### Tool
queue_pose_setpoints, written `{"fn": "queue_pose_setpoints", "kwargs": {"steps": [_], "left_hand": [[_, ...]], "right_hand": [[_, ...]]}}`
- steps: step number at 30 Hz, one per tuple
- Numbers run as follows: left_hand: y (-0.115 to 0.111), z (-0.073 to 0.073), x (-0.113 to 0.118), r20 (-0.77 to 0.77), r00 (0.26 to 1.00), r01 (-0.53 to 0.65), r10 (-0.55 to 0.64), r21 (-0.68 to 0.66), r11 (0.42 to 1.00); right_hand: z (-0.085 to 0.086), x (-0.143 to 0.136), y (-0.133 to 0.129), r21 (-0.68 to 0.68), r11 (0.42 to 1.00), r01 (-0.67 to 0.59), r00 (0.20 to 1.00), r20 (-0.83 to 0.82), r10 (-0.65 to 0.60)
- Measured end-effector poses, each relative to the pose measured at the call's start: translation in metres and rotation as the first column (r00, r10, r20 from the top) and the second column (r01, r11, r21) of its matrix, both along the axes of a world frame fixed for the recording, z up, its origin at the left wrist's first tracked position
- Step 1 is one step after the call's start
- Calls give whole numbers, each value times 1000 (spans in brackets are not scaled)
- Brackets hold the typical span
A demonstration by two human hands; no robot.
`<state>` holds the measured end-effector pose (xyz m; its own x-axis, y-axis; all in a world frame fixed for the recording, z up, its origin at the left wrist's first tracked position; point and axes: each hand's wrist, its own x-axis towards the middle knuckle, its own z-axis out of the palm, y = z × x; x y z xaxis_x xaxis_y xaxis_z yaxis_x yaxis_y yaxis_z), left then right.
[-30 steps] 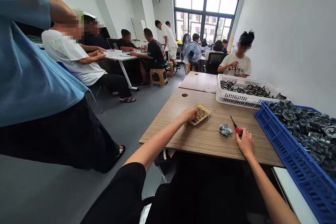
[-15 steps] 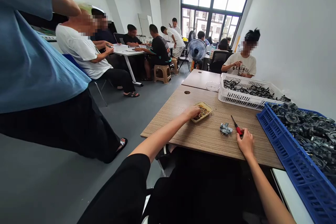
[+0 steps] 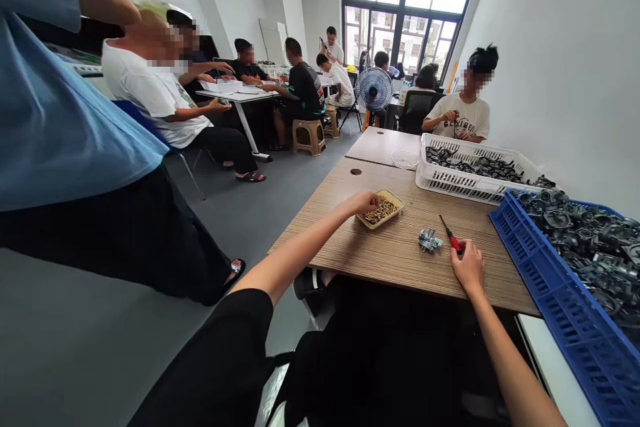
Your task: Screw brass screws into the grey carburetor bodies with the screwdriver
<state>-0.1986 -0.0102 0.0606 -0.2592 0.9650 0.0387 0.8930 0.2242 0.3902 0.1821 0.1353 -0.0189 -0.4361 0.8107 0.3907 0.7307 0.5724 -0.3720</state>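
Observation:
My left hand [image 3: 364, 202] is over the far-left rim of a small cream tray [image 3: 371, 225] of brass-coloured screws [image 3: 383, 209]. Its fingertips are pinched together, and whatever is between them is too small to make out. On the right of the table, my right hand [image 3: 469, 267] is closed round the red handle of a screwdriver [image 3: 453, 239], whose dark shaft points away and to the left. Between the two hands a small silver metal carburetor [image 3: 429, 241] rests on the wood, apart from both.
A blue crate [image 3: 537, 267] heaped with metal parts stands at the right edge. Behind it a white basket [image 3: 460, 188] holds similar dark parts. A clear round dish [image 3: 404, 159] lies farther back. One person [image 3: 463, 113] works across the table; another in blue [image 3: 75, 127] stands left.
My left hand has risen slightly out of the screws, now with its fingertips in view above the tray. My right hand stays on the screwdriver. The carburetor has not moved.

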Motion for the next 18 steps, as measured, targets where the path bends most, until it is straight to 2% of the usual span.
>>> {"fn": "queue_pose_setpoints", "kwargs": {"steps": [10,18], "left_hand": [[0,-5,13,28,999,24,-23,-21,1000],[-3,-12,18,28,1000,-5,5,-16,1000]], "right_hand": [[2,0,-2,-6,1000,-2,1000,-10,2],[3,0,-4,-12,1000,2,1000,-17,-3]]}}
